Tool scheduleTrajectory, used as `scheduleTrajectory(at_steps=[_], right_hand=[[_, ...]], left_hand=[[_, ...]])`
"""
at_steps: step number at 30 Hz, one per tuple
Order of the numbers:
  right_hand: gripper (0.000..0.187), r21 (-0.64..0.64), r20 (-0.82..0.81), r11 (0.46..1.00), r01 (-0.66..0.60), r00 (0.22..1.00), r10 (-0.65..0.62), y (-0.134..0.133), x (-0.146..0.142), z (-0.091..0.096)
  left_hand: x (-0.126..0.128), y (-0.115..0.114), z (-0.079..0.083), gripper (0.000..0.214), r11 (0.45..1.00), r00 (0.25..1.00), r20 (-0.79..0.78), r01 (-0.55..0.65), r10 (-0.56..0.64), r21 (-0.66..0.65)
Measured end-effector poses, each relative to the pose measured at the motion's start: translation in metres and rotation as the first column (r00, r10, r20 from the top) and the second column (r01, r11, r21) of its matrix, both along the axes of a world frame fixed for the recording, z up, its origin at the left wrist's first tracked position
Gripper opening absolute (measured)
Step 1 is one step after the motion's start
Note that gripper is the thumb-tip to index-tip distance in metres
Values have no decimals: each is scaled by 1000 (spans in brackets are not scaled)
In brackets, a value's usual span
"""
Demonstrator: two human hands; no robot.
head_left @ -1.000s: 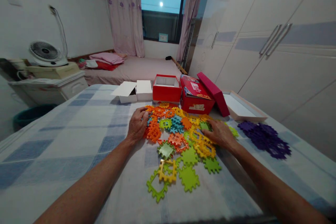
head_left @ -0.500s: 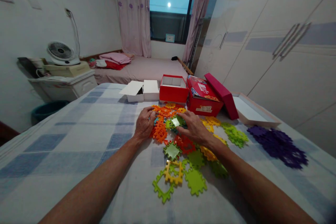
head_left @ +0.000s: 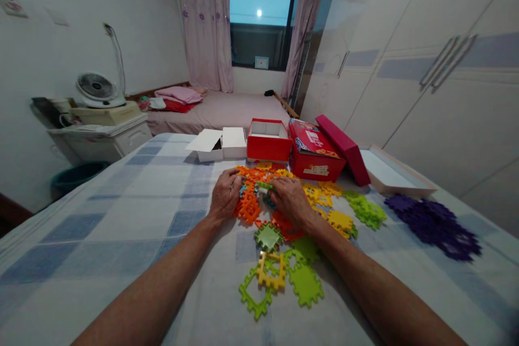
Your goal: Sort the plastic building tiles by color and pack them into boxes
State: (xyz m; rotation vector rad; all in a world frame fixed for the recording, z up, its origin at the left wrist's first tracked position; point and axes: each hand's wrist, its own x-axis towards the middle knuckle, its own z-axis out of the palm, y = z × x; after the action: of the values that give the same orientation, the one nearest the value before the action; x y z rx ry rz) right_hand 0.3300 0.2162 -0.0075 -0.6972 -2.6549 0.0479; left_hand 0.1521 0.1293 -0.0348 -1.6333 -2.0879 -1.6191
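Observation:
A pile of toothed interlocking plastic pieces, mostly orange [head_left: 248, 206], lies between the two hands. My left hand [head_left: 225, 194] is cupped at the pile's left edge, its bent fingers touching orange pieces with thumb and forefinger apart. Over the pile, my right hand [head_left: 290, 200] pinches a green interlocking piece [head_left: 265, 185] seen nearly edge-on. Nearer to me are a pale green square piece [head_left: 268, 236], a yellow frame piece [head_left: 271, 271], a green frame piece [head_left: 255, 293] and a solid green piece [head_left: 306, 285]. The right hand partly hides red-orange pieces beneath it.
Behind the pile stand white boxes [head_left: 234, 142], an open red box [head_left: 268, 140] and a larger red box [head_left: 316, 151] with a dark red lid [head_left: 344, 148]. Yellow [head_left: 340, 220], lime [head_left: 367, 210] and purple pieces [head_left: 433, 227] lie to the right, near a shallow white tray [head_left: 399, 192].
My right hand has shifted slightly left with the green piece, which has turned from showing its face to nearly edge-on. My left hand stays at the pile's edge. The view has tilted slightly.

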Motion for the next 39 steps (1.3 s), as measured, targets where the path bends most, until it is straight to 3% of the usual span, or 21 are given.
scheduleTrajectory(at_steps=[5, 9, 15, 19, 22, 24, 27, 30, 33, 39], right_hand=[[21, -106, -129, 985, 134, 981, -148, 9, 20, 26], [25, -110, -163, 958, 267, 945, -282, 37, 80, 40], [28, -137, -6, 798, 587, 805, -593, 81, 181, 23], [28, -134, 15, 749, 649, 757, -653, 87, 205, 11], [38, -52, -80, 706, 706, 702, -708, 77, 211, 10], [43, -46, -149, 745, 665, 733, -663, 61, 214, 12], [40, -239, -70, 866, 440, 881, -468, 30, 216, 13], [41, -377, 35, 867, 326, 940, -339, 2, 211, 9], [44, -313, 61, 877, 365, 929, -365, -8, 204, -1], [38, -201, 157, 883, 424, 904, -398, 1, 188, -10]], left_hand=[[-2, 0, -1, 38, 1000, 1000, 11, 12, -12, 2], [-1, 0, 0, 40, 1000, 999, 31, 12, -12, -10], [-3, 0, -1, 40, 999, 999, 19, 26, -26, -31], [-5, 0, -4, 39, 999, 1000, 17, 24, -23, -37], [-5, 0, -4, 40, 999, 1000, 18, 14, -13, -44], [-5, 0, -3, 41, 999, 1000, 16, 9, -8, -51], [-4, -1, -3, 40, 999, 1000, 4, 4, -4, -52], [-4, -1, -2, 40, 999, 1000, -11, 3, -3, -47], [-4, 0, -2, 41, 999, 1000, -10, 3, -4, -46], [-4, 0, -2, 39, 999, 1000, 9, 10, -9, -51]])
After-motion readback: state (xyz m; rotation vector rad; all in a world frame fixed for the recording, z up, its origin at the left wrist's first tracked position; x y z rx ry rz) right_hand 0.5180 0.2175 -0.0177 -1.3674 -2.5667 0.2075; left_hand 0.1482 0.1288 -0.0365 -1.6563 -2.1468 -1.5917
